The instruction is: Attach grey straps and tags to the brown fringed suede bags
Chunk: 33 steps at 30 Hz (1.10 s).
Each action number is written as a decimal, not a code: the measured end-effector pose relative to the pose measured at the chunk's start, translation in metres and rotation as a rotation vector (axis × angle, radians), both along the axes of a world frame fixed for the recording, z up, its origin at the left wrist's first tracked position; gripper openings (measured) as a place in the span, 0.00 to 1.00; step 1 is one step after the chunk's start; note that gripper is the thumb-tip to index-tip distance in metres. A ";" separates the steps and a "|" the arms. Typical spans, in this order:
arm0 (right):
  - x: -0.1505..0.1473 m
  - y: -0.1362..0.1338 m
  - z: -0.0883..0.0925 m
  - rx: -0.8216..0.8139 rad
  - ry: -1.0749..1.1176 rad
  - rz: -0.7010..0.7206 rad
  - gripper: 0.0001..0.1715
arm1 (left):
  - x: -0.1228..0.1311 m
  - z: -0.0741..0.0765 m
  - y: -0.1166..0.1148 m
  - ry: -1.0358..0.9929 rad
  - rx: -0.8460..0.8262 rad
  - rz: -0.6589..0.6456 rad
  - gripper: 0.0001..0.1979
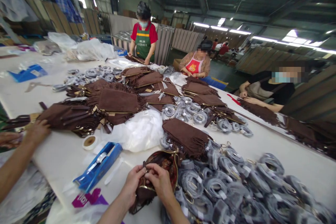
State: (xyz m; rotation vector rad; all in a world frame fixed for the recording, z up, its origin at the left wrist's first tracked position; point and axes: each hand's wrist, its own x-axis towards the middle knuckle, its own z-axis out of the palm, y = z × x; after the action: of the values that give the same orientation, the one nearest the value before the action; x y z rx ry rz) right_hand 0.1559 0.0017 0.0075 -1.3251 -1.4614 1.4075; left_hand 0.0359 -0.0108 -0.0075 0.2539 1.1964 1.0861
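My left hand (pixel 133 182) and right hand (pixel 160 179) both pinch a small dark tab at the mouth of the brown fringed bag (pixel 166 162), lying open at the counter (pixel 63 154) edge. If my pinch slips, I reckon the bag could slide off, or its fringe snag the wrapped straps (pixel 210 185) touching it

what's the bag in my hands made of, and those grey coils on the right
The bag seems brown suede or faux suede, matte and napped; its lining looks like patterned cloth. The coils: perhaps grey straps wrapped in clear glossy film that catches light; their own material unclear.
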 end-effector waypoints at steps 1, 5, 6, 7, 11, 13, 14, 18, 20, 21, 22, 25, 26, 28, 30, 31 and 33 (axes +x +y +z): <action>0.000 0.001 0.002 0.013 -0.023 0.019 0.12 | 0.000 -0.001 0.000 0.030 0.011 0.007 0.15; -0.002 -0.001 0.010 0.137 -0.247 0.030 0.12 | 0.000 -0.003 -0.002 0.167 0.053 0.051 0.15; -0.002 -0.004 0.011 0.195 -0.325 0.022 0.12 | 0.001 -0.004 -0.003 0.193 0.059 0.057 0.15; -0.003 -0.007 0.011 0.257 -0.407 0.017 0.12 | 0.002 -0.004 -0.004 0.213 0.061 0.058 0.15; -0.007 -0.022 0.009 0.414 -0.681 0.026 0.10 | 0.007 0.001 -0.013 0.236 0.051 0.024 0.16; -0.007 -0.027 0.007 0.427 -0.742 0.026 0.09 | 0.010 0.006 -0.016 0.232 0.042 -0.006 0.17; -0.006 -0.029 0.007 0.424 -0.738 0.016 0.09 | 0.011 0.009 -0.017 0.230 0.035 -0.021 0.17; 0.003 -0.030 0.015 0.394 -0.422 -0.070 0.09 | 0.009 0.016 -0.020 0.223 0.026 -0.114 0.20; 0.011 -0.032 0.020 0.363 -0.166 -0.119 0.07 | 0.003 0.013 -0.022 0.249 0.066 -0.222 0.20; 0.016 -0.035 0.022 0.340 -0.061 -0.136 0.07 | -0.002 0.012 -0.024 0.281 0.096 -0.302 0.21; 0.019 -0.038 0.023 0.308 0.018 -0.145 0.06 | -0.007 0.011 -0.025 0.333 0.128 -0.380 0.22; 0.026 -0.054 0.018 0.183 0.127 -0.151 0.07 | -0.019 0.021 -0.022 0.675 0.283 -0.425 0.23; 0.027 -0.060 0.013 0.145 0.137 -0.147 0.08 | -0.017 0.029 -0.018 0.808 0.379 -0.378 0.23; 0.027 -0.071 0.004 0.090 0.131 -0.148 0.08 | 0.003 0.049 -0.004 0.970 0.625 -0.336 0.19; 0.026 -0.077 -0.003 0.069 0.086 -0.181 0.08 | 0.044 0.064 0.015 0.919 0.843 -0.553 0.15; 0.026 -0.079 -0.005 0.069 0.053 -0.182 0.08 | 0.072 0.067 0.025 0.864 0.901 -0.737 0.15; 0.029 -0.083 -0.001 0.105 -0.037 -0.129 0.09 | 0.132 0.062 0.042 0.846 0.926 -1.117 0.13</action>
State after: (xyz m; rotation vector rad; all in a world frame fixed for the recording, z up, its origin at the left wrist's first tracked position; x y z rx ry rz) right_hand 0.1848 -0.0809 0.0067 -1.3602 -1.4274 1.2132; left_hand 0.1678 0.0311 0.0543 1.9836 0.8848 0.3990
